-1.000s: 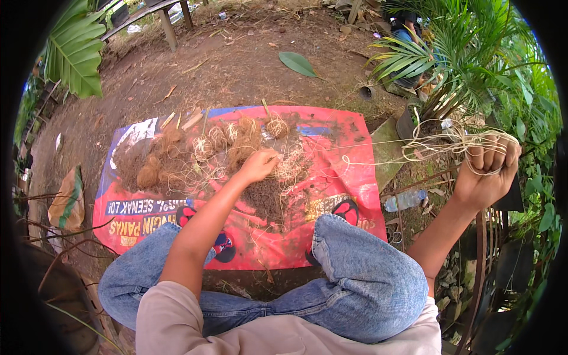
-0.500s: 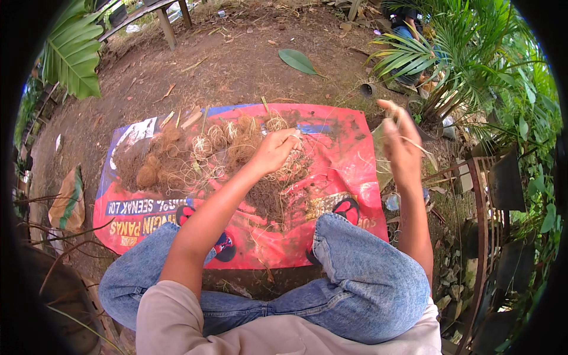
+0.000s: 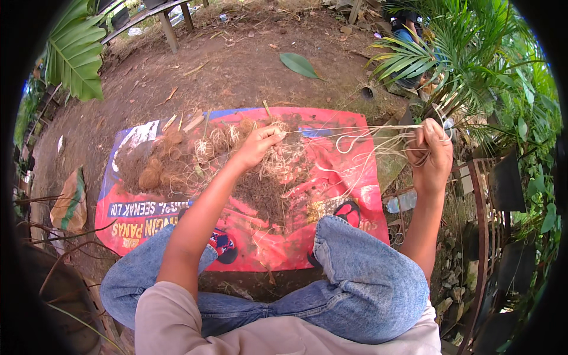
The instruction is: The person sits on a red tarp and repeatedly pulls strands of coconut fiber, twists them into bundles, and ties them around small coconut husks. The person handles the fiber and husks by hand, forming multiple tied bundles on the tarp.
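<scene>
My left hand [image 3: 263, 142] pinches pale cord over a tangled heap of fibre strands [image 3: 278, 163] and dark soil [image 3: 263, 195] on a red and blue plastic sheet [image 3: 349, 165]. Off to the right, my right hand [image 3: 431, 148] grips loose loops of the same cord [image 3: 370, 148], with strands stretched across between both hands. Bundled balls of pale string [image 3: 204, 151] lie left of my left hand, beside brown fibre clumps [image 3: 151, 174] and short sticks [image 3: 192, 123].
My crossed legs in jeans [image 3: 367, 284] and sandals [image 3: 346, 213] are at the sheet's near edge. A plastic bottle [image 3: 401, 202] and rusty metal rack [image 3: 476, 248] lie right, a palm [image 3: 449, 47] and another person [image 3: 405, 35] beyond. A paper sack [image 3: 68, 207] lies left; a wooden bench [image 3: 168, 26] stands behind.
My right hand swung in from the far right, rose upright, then settled back out to the right with the cord loops. My left hand moved slightly up, staying on the cord.
</scene>
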